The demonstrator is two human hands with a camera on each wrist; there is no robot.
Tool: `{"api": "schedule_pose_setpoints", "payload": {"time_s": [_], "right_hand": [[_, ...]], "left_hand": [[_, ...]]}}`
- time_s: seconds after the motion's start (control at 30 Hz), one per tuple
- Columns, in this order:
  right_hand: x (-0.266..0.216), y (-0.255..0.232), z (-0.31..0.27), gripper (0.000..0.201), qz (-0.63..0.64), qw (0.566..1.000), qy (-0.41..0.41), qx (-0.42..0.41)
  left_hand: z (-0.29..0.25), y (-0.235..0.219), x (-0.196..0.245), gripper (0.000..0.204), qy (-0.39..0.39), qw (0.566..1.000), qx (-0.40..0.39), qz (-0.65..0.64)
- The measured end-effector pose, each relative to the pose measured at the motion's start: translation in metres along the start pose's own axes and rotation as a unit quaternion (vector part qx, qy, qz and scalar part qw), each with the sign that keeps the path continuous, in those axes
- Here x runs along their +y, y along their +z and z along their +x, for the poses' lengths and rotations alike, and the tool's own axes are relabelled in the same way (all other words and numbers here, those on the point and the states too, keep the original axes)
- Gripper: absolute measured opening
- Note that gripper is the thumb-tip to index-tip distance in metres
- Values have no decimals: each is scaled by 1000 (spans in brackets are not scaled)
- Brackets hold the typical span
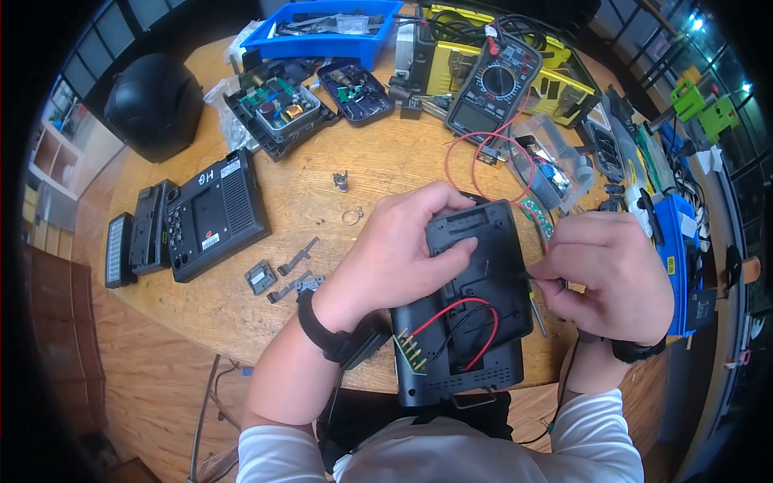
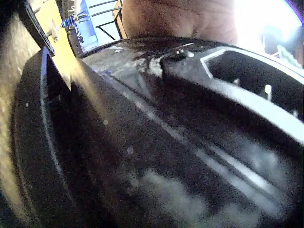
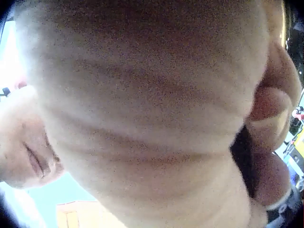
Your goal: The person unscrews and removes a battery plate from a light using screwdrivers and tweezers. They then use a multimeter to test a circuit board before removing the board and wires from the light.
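Observation:
In the head view, a black plastic device housing (image 1: pixel 415 386) lies at the table's near edge, a black cover panel (image 1: pixel 503 298) over its upper part. My left hand (image 1: pixel 407 241) grips the cover's upper left, thumb laid across its face. My right hand (image 1: pixel 604 270) has thumb and forefinger pinched together at the cover's right edge; I cannot tell whether a small part is between them. Red wire (image 1: pixel 493 318) and black wire loop over the housing near a row of brass pins (image 1: pixel 411 351). The left wrist view shows dark ridged plastic (image 2: pixel 142 142) close up; curled fingers (image 3: pixel 270 109) appear in the right wrist view.
A multimeter (image 1: pixel 495 84) with red leads stands behind. Opened electronics (image 1: pixel 278 109), a blue tray (image 1: pixel 322 40) and a yellow toolbox (image 1: pixel 459 56) occupy the back. Left lies a black desk unit (image 1: pixel 217 213); small black brackets (image 1: pixel 298 256) lie nearer. A green circuit board (image 1: pixel 535 213) sits beside the cover.

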State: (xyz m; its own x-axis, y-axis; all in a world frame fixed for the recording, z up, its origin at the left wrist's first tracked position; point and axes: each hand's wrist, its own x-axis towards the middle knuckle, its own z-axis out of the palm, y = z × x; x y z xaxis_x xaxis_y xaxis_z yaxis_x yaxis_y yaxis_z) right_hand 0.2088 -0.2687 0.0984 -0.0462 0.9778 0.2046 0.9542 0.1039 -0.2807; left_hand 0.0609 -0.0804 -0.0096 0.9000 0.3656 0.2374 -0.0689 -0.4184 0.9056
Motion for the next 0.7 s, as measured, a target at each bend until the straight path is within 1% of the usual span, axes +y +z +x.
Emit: {"api": "schedule_pose_setpoints", "payload": {"time_s": [0.13,0.23,0.27,0.3,0.33,0.4,0.43,0.5,0.53,0.57,0.63,0.7], "right_hand": [[-2,-4,0,14,-3,1000,1,-5],[-2,-5,0,14,-1,1000,-8,9],[0,-6,0,13,-6,999,-17,29],[1,-7,1,13,-12,998,-26,48],[4,-8,1,13,-14,998,-27,49],[11,-8,2,13,-6,993,16,116],[15,-9,2,13,-8,993,14,118],[24,-9,5,13,-11,983,96,158],[31,-5,8,12,10,977,128,168],[40,0,11,12,8,977,128,171],[60,16,20,10,3,979,91,180],[79,39,29,10,58,979,88,177]], "left_hand": [[0,-1,1,32,-1,1000,-3,-1],[0,0,1,31,2,1000,1,8],[0,-1,2,31,4,1000,2,9],[0,-1,4,31,-10,1000,-4,4],[0,-2,5,31,-24,1000,-10,0],[0,-1,3,32,-14,1000,-6,2],[0,-1,3,32,-7,1000,-3,4],[0,-2,4,32,-8,1000,-5,4],[0,-2,4,32,-12,1000,-9,4],[0,0,3,32,-8,1000,-9,6],[1,4,-4,28,61,998,27,-6],[0,5,-5,28,53,998,23,-4]]}}
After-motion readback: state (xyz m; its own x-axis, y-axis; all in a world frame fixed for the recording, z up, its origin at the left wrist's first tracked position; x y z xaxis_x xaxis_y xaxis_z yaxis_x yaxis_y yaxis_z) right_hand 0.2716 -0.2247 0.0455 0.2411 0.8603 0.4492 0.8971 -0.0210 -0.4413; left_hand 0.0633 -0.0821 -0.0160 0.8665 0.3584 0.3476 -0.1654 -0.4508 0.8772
